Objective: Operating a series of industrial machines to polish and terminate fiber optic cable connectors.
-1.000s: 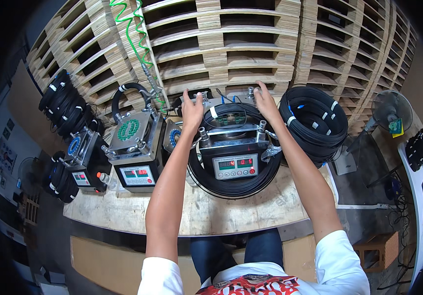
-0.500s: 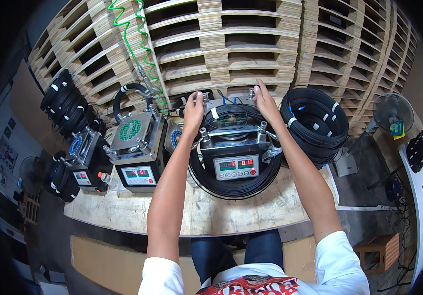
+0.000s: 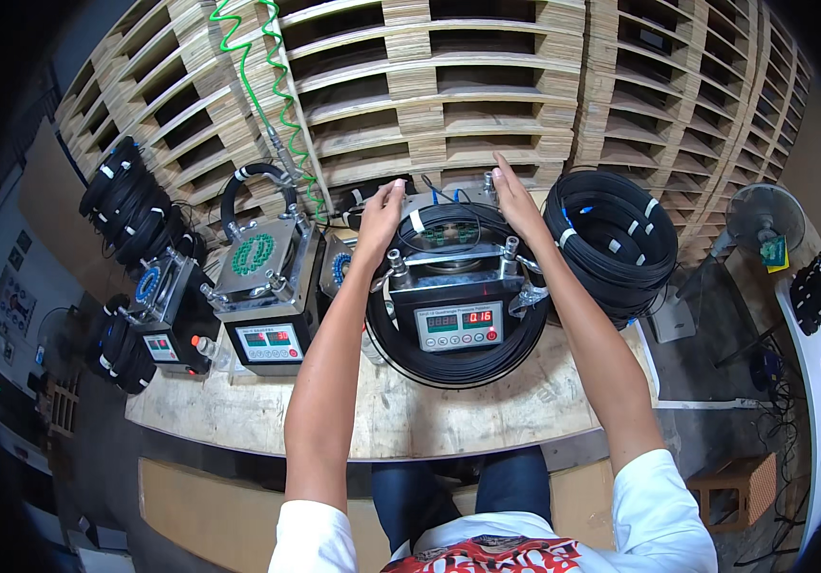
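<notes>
Pallets [image 3: 487, 86] fill the upper frame; at centre, on the tabletop [image 3: 391, 411], a black cable coil [image 3: 458, 358] rings a metal machine [image 3: 458, 286]. Its far edge is gripped by left hand [image 3: 379, 215] and right hand [image 3: 513, 196]; loops could be snagged if lifted unevenly

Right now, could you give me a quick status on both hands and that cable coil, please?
Left hand and right hand both on the far rim of the black cable coil. Coil rings the winding machine. Nothing blocking; stacked coils sit at right.
</notes>
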Demonstrator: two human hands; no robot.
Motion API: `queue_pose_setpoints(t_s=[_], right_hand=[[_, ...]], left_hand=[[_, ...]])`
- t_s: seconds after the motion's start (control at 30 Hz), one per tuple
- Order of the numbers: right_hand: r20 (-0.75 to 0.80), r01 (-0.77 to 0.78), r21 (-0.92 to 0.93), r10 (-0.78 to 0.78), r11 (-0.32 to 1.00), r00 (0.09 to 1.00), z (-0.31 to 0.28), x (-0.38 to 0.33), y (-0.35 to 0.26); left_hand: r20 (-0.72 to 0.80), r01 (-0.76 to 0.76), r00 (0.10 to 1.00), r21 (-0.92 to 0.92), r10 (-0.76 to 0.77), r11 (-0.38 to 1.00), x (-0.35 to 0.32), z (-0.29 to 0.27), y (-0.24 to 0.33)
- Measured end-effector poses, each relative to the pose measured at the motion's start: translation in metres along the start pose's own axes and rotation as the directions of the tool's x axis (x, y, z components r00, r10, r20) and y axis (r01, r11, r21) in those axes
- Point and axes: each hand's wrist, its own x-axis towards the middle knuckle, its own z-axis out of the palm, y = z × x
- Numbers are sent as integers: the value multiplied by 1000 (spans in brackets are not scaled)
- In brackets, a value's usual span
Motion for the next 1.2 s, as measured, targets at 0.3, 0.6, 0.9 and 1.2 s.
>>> queue_pose_setpoints(t_s=[0.3,0.6,0.9,1.2], right_hand=[[-34,45,-78,-47,996,998,-1,0,1],[38,-140,67,138,988,990,-2,-2,-12],[-39,-110,-26,109,994,993,-4,-6,-17],[-35,-117,26,118,993,992,-2,-3,-6]], left_hand=[[-65,51,996,-61,-55,997,4,2,-7],[-72,56,995,-155,-68,986,0,-2,-1],[-41,60,997,-130,-65,990,2,-1,-5],[-126,123,982,-125,-138,985,3,-1,-9]])
